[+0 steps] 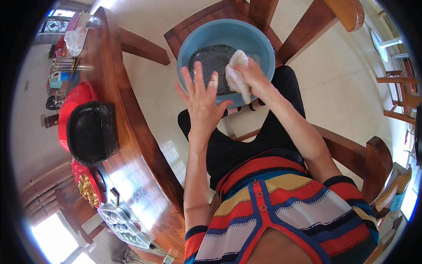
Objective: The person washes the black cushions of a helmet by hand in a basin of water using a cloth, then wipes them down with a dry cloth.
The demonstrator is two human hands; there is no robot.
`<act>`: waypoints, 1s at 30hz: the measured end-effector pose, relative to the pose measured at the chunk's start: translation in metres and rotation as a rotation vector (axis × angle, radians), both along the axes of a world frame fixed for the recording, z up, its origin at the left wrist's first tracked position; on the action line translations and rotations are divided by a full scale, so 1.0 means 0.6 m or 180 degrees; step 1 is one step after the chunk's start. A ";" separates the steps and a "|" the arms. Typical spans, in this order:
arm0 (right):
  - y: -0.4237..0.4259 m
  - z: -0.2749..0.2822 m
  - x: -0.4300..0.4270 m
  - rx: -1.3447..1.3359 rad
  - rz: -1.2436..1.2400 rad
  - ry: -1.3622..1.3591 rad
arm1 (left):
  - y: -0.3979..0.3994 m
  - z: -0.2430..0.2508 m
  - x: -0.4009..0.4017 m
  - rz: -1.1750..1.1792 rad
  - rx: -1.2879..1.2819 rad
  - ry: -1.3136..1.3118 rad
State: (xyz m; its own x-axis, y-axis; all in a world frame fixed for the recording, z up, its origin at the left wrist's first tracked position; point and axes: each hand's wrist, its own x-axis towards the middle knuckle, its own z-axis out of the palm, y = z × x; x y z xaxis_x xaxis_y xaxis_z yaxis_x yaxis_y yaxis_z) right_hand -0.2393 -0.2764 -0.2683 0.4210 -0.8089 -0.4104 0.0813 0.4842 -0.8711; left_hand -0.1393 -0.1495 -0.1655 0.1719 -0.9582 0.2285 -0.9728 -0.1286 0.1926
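My right hand [253, 75] is closed around a bunched white cloth [238, 74] above the right side of a blue plastic basin [227, 29]. My left hand [201, 102] is spread over the basin's near left rim, palm down and holding nothing; a bandage-like wrap circles one finger. Inside the basin lies a dark rounded thing [214, 59], wet or under water; what it is I cannot tell. The basin stands on a wooden chair seat [184, 31] in front of my knees.
A long wooden table [132, 132] runs along my left. On it are a black tray-like thing [92, 132], a red plastic basin [67, 105], a clear lidded box [123, 227] and a tissue pack [75, 40]. Wooden chair parts [310, 33] stand at right.
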 end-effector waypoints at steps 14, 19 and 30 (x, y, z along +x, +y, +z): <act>-0.026 -0.018 -0.035 -0.0034 0.0759 -0.1011 | -0.007 -0.053 0.019 0.0697 -0.0314 0.5332; 0.086 0.140 0.017 -0.3984 0.0931 0.0753 | -0.005 -0.066 0.025 -0.0303 -0.0927 0.6037; -0.044 0.027 0.057 -0.4808 0.1191 0.0611 | 0.013 -0.024 0.008 0.0951 -0.0718 0.6196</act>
State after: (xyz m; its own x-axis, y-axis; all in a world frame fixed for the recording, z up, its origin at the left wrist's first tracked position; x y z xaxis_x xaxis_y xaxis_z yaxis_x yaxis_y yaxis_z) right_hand -0.2053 -0.3026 -0.2519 0.7228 -0.3708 0.5831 -0.0040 -0.8461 -0.5331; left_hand -0.1345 -0.1416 -0.1798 0.4168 -0.8424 -0.3416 0.5780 -0.0444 0.8148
